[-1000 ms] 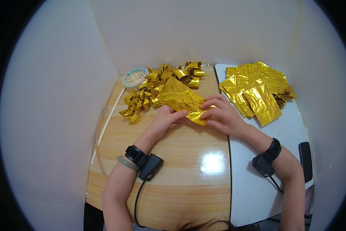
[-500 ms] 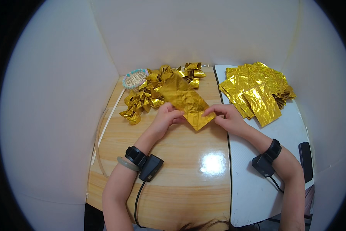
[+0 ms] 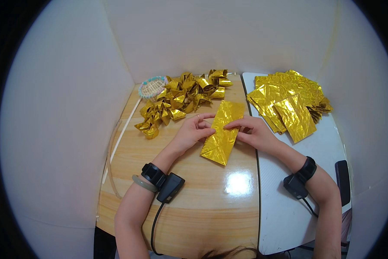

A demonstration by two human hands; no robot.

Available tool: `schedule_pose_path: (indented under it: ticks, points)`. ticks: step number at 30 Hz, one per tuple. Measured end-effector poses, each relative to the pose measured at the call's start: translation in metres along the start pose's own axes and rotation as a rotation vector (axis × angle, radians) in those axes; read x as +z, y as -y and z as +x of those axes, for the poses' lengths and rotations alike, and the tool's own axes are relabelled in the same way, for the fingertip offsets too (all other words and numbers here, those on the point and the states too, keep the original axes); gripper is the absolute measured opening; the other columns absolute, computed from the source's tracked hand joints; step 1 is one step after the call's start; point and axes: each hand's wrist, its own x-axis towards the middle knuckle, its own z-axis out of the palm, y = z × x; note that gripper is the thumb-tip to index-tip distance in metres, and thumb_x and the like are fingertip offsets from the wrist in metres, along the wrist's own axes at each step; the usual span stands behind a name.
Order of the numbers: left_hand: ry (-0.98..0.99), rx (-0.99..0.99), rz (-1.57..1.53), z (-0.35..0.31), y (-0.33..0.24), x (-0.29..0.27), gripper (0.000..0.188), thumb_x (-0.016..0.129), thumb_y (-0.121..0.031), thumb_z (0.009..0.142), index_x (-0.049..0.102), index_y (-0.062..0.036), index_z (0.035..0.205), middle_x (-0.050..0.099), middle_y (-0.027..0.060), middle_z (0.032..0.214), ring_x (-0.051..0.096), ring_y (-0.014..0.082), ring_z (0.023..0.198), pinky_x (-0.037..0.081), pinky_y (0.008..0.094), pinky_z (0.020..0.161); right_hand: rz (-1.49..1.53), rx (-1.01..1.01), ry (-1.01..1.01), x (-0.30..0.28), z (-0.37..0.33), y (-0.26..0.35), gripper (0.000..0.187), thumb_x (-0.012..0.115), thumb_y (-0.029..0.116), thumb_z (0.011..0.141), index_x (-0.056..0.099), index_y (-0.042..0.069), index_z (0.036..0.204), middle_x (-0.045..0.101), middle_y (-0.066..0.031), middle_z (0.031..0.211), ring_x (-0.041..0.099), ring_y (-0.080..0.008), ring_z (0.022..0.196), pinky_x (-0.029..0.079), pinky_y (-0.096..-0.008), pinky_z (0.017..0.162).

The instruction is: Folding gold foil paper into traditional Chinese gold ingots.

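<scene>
Between my two hands is a sheet of gold foil paper [image 3: 221, 144], a long, slightly slanted strip shape held just over the wooden table. My left hand [image 3: 195, 132] pinches its left edge, thumb on top and fingers behind. On the opposite edge, my right hand [image 3: 253, 131] grips it with thumb and fingers. Beyond my left hand lies a heap of folded gold foil pieces [image 3: 176, 97], curled and pointed. To the right of my right hand rests a stack of flat gold foil sheets [image 3: 289, 101], one sheet lying askew on top.
A small round woven basket [image 3: 152, 87] with a beaded rim stands at the back left. The wooden tabletop [image 3: 198, 207] meets a white tabletop [image 3: 284, 216] along a dark seam. A dark phone-like object [image 3: 342, 183] lies at the right edge. Pale walls enclose the sides and back.
The foil sheet has gone from a wide diamond shape to a narrower upright strip and turned. Both hands stay close to where they were, still on its edges.
</scene>
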Motion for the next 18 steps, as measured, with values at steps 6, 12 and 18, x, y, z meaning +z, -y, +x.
schedule_pose_path:
  ticks: [6,12,18]
  points:
    - [0.035,0.135,0.015,0.000,0.003,0.006,0.068,0.063,0.004,0.079,0.032,-0.0020,0.140,0.055,0.0059,0.111,0.053,0.0034,0.078,0.046,0.0179,0.071,-0.565,-0.110,-0.174,-0.004,0.002,-0.017,0.037,0.069,0.011,0.072,0.064,0.015,0.108,0.054,-0.0101,0.111,0.052,-0.0282,0.100,0.046,-0.0361,0.083]
    - [0.096,0.058,0.171,-0.002,-0.004,0.004,0.074,0.063,0.007,0.075,0.030,-0.0015,0.141,0.050,0.0079,0.120,0.051,0.0035,0.076,0.047,0.0186,0.072,-0.725,-0.453,-0.395,0.001,0.003,-0.006,0.060,0.075,0.012,0.062,0.058,0.021,0.119,0.030,-0.0186,0.138,0.026,-0.0419,0.128,0.029,-0.0484,0.104]
    - [0.020,0.107,0.186,-0.003,-0.002,0.005,0.070,0.063,0.005,0.076,0.034,-0.0021,0.140,0.049,0.0062,0.119,0.051,0.0024,0.074,0.046,0.0181,0.070,-0.749,-0.580,-0.502,0.001,0.002,0.005,0.050,0.077,0.013,0.061,0.064,0.021,0.109,0.031,-0.0142,0.143,0.025,-0.0412,0.131,0.029,-0.0495,0.104]
